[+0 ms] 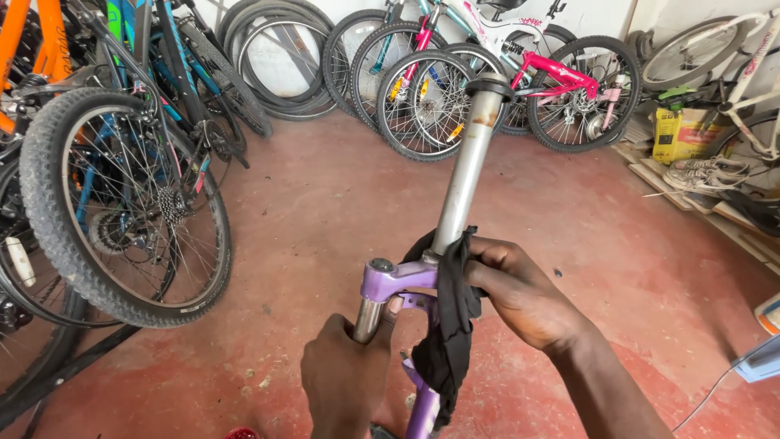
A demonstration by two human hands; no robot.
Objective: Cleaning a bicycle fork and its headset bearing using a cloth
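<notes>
A yellow box sits at the floor's far right edge by bicycles, while the left hand grips the purple fork and the right hand pinches a black rag round its steel tube.

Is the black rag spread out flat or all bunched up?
Bunched up. The black rag is wrapped around the grey tube of the purple fork, pinched by the right hand, its end dangling down.

A worn red concrete floor runs back to a pale wall. Bicycles crowd the left side, more bicycles and loose tyres lean along the wall, and wooden boards with shoes lie at the right.
</notes>
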